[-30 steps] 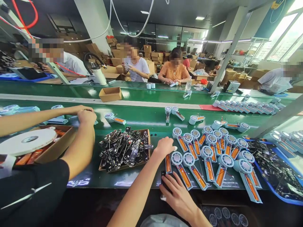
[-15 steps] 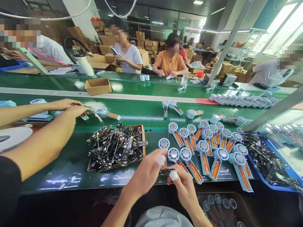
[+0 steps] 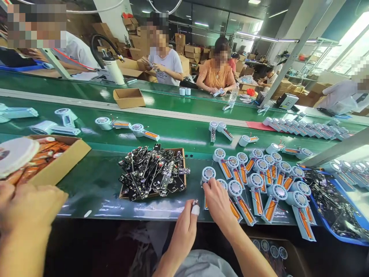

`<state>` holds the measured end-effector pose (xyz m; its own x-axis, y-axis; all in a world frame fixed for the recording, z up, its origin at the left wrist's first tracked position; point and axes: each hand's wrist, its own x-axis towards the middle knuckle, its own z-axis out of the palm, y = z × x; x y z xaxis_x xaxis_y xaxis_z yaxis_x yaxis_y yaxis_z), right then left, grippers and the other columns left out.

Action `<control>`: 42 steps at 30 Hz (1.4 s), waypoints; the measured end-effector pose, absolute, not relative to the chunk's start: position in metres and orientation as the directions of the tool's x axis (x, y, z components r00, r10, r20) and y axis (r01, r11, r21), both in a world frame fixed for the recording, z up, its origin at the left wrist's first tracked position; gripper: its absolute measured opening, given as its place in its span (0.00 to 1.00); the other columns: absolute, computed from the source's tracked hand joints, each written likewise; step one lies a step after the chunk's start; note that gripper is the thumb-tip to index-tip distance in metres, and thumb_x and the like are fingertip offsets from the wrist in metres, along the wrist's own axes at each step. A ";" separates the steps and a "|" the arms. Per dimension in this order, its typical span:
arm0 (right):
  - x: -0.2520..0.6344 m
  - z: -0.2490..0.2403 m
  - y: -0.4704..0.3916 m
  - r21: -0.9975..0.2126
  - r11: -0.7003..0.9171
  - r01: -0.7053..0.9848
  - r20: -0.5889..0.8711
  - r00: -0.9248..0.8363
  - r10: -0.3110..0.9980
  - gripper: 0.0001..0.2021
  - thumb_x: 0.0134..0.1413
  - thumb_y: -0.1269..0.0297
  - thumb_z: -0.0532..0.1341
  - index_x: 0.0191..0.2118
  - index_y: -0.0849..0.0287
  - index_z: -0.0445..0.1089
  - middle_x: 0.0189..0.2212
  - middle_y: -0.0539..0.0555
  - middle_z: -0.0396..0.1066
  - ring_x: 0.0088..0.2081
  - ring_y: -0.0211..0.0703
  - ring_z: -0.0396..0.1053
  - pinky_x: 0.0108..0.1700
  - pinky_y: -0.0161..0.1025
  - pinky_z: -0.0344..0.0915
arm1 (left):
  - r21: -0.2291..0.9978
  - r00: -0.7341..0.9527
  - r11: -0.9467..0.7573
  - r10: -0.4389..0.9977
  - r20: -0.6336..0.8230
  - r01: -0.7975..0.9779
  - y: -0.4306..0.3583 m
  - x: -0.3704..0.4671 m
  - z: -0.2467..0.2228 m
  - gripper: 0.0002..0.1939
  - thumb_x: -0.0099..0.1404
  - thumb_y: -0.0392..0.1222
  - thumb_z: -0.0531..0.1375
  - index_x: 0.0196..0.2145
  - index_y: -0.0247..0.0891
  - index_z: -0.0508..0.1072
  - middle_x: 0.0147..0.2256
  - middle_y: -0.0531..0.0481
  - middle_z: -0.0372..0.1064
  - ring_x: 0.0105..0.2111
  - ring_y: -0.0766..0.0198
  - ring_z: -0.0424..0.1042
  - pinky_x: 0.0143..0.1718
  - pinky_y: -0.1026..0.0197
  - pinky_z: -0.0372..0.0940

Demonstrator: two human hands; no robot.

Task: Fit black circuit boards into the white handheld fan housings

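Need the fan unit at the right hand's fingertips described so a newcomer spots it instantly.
On the green bench, find the heap of black circuit boards. To its right lies a cluster of blue fan units. The target fan unit has its handle partly behind the right hand; its head sits farthest left in the cluster.

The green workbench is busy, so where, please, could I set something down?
The workbench is bare between the carton of orange parts and the circuit-board pile, save one white scrap; a narrower free strip lies before the pile, left of the left hand. Handheld fans crowd the right, from the right hand to the blue tray.
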<state>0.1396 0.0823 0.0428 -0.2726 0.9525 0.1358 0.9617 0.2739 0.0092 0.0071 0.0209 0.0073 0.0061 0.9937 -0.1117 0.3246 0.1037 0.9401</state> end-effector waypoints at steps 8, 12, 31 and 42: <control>0.142 0.040 0.083 0.037 0.360 0.932 0.195 -0.360 0.912 0.09 0.62 0.79 0.57 0.35 0.58 0.69 0.36 0.58 0.69 0.35 0.48 0.67 0.29 0.40 0.61 | 0.971 0.016 0.081 0.996 -0.086 0.225 0.039 0.015 -0.006 0.18 0.70 0.47 0.47 0.48 0.36 0.70 0.32 0.47 0.72 0.26 0.60 0.71 0.30 0.58 0.68; 0.144 0.039 0.086 0.035 0.398 0.917 0.181 -0.398 0.900 0.08 0.62 0.78 0.57 0.36 0.58 0.68 0.33 0.57 0.69 0.35 0.49 0.67 0.29 0.40 0.61 | 0.978 0.028 0.084 0.995 -0.091 0.189 0.046 0.020 -0.006 0.20 0.70 0.45 0.47 0.51 0.35 0.69 0.31 0.48 0.72 0.26 0.61 0.70 0.30 0.59 0.68; 0.146 -0.001 0.042 -0.513 0.398 0.760 0.433 -0.171 0.885 0.11 0.68 0.75 0.48 0.42 0.57 0.66 0.32 0.53 0.73 0.33 0.43 0.73 0.34 0.36 0.67 | 0.451 0.050 -0.096 0.992 0.113 0.887 0.066 -0.002 0.005 0.24 0.70 0.34 0.49 0.62 0.33 0.63 0.49 0.35 0.78 0.39 0.51 0.81 0.33 0.59 0.72; 0.158 -0.004 0.034 -0.725 0.362 0.586 0.394 -0.079 0.916 0.12 0.66 0.72 0.55 0.49 0.57 0.72 0.40 0.57 0.75 0.41 0.44 0.75 0.44 0.39 0.73 | 0.398 -0.043 -0.021 0.988 0.151 0.917 0.020 -0.006 -0.004 0.25 0.73 0.40 0.46 0.63 0.27 0.63 0.43 0.32 0.80 0.33 0.47 0.82 0.27 0.55 0.72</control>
<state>0.1576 0.0339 -0.0043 -0.0792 0.9159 0.3936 0.5856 0.3623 -0.7251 -0.0058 0.0196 -0.0044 -0.0428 0.9877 0.1506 0.9170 -0.0210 0.3982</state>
